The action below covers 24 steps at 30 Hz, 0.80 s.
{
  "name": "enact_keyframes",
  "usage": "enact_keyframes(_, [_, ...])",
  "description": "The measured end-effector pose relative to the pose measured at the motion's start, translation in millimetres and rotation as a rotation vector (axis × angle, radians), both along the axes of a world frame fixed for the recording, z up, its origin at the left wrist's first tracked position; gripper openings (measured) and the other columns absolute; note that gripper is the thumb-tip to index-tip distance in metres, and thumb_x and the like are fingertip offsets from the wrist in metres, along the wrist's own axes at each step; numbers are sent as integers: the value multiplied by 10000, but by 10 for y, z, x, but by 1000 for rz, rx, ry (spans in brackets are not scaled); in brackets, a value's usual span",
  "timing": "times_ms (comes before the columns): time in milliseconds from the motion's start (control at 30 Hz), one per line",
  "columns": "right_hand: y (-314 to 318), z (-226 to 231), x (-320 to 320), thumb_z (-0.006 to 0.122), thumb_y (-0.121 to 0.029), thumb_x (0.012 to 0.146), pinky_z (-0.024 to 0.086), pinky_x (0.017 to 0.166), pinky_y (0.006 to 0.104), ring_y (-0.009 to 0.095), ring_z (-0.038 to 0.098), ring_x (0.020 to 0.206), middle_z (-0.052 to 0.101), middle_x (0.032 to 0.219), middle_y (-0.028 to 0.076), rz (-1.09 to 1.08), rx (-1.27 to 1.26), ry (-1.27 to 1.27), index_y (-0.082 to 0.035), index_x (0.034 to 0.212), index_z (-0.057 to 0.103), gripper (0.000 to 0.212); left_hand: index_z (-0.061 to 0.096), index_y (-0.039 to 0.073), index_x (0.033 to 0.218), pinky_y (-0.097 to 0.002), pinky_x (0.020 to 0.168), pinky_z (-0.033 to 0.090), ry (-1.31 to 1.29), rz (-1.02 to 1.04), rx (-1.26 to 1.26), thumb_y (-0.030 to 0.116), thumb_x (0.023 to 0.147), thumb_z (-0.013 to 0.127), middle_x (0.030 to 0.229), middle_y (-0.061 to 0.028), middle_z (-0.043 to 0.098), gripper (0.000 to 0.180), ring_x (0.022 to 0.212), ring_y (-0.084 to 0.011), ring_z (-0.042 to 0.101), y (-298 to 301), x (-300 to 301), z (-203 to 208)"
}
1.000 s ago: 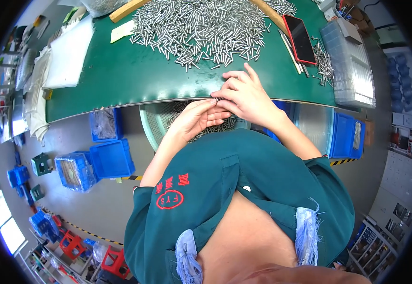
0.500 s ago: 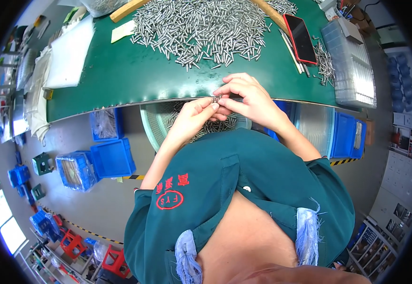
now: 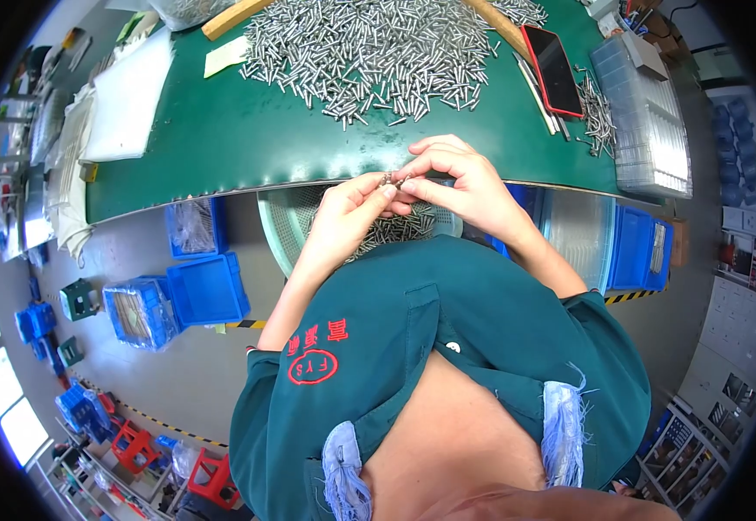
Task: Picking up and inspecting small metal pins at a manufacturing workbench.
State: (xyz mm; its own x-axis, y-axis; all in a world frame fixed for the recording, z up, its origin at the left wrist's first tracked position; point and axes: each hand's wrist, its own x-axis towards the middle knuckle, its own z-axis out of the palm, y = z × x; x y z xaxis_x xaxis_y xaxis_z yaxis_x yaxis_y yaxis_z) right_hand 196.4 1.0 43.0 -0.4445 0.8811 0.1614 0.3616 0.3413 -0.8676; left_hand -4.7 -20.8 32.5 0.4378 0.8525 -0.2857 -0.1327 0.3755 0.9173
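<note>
My left hand [image 3: 348,215] and my right hand [image 3: 465,184] meet at the front edge of the green table [image 3: 213,139]. Small metal pins [image 3: 393,180] show between the fingertips of both hands; fingers hide part of them. The left thumb presses on them from the near side, and the right thumb and fingers pinch from the right. Below the hands, a pale green basket [image 3: 276,227] holds many similar metal pins [image 3: 406,227]. Beyond the hands lies a big heap of silvery pins [image 3: 369,56] on the table.
Wooden bars [image 3: 235,17] flank the heap. A red-edged phone [image 3: 553,71], a small pin pile [image 3: 597,117] and stacked clear plastic trays [image 3: 643,122] sit at the right. White sheets [image 3: 131,100] lie at the left. Blue bins [image 3: 209,291] stand on the floor.
Both hands stay at the table edge. The fingers shift slightly around the pins, and the left hand's fingertips sit a little further left.
</note>
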Motion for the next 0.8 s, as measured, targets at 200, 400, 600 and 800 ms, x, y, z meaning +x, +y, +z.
enact_keyframes(200, [-9, 43, -26, 678, -267, 823, 422, 913, 381, 254, 566, 1062, 673, 910, 27, -29, 114, -130, -102, 874, 688, 173, 600, -73, 1111, -270, 820, 513, 2, 26, -17, 112, 969, 498, 963, -103, 676, 255, 877, -138, 648, -17, 11, 40])
enact_keyframes(400, [-13, 8, -50, 670, -276, 828, 423, 905, 382, 251, 572, 1045, 674, 904, 25, -54, 84, -78, -95, 856, 677, 184, 611, -75, 1086, -270, 814, 522, 38, -11, -5, 104, 964, 504, 953, -109, 678, 242, 866, -145, 653, 9, -6, 66])
enact_keyframes(600, [-1, -38, -78, 666, -258, 833, 434, 892, 362, 235, 582, 1009, 676, 935, 35, -29, 2, -22, -86, 888, 683, 181, 615, -79, 1067, -277, 821, 527, 53, -42, -4, 106, 966, 493, 962, -120, 678, 244, 871, -158, 655, 17, -12, 24])
enact_keyframes(800, [-8, -46, -112, 667, -248, 834, 438, 880, 360, 238, 591, 966, 674, 903, 44, -42, 77, -34, -82, 882, 690, 174, 615, -68, 1077, -269, 798, 521, 204, -94, 80, 132, 963, 501, 943, -108, 690, 257, 856, -149, 663, 43, -51, -5])
